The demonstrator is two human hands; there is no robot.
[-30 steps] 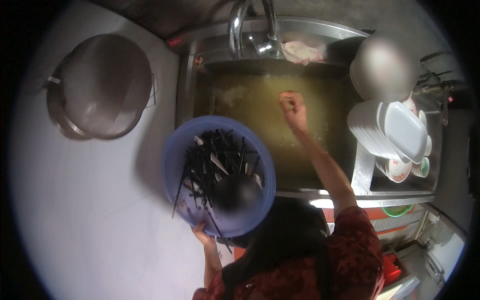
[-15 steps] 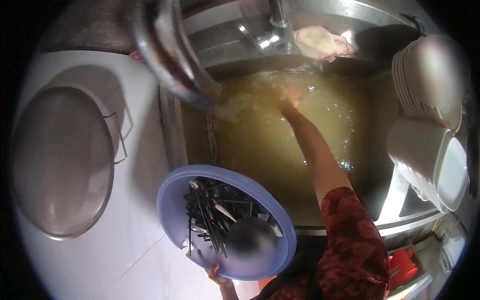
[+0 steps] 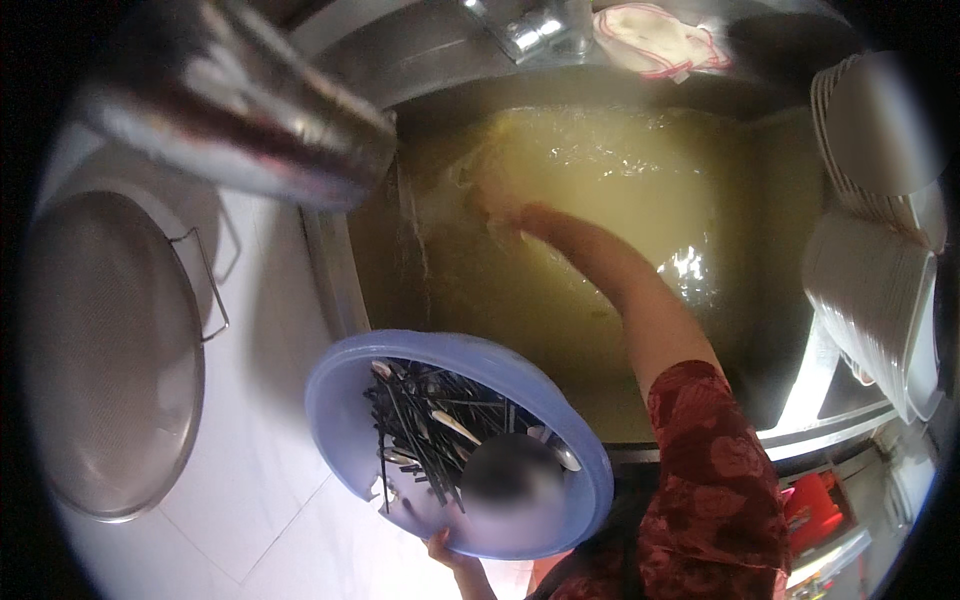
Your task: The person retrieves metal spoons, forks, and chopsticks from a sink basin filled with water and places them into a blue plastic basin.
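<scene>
My left hand (image 3: pixel 441 546) grips the lower rim of a light blue plastic basin (image 3: pixel 345 430), which is tilted at the near edge of the sink. In the basin lie many black chopsticks (image 3: pixel 415 425), a few spoons (image 3: pixel 455 427) and a blurred dark round patch. My right hand (image 3: pixel 505 208) is under the cloudy yellowish water (image 3: pixel 500 300) of the metal sink, toward its left side. Its fingers are hidden by the water, so what it holds, if anything, does not show.
A large round mesh strainer (image 3: pixel 115 360) with a wire handle rests on white tiles at left. A blurred shiny metal thing (image 3: pixel 240 110) juts in at upper left. A cloth (image 3: pixel 655 40) lies behind the sink by the tap (image 3: pixel 530 30). Stacked white dishes (image 3: pixel 870 285) stand at right.
My right hand has swept left through the water. The view has shifted, and the blurred metal thing shows larger and farther left. My left hand still holds the basin.
</scene>
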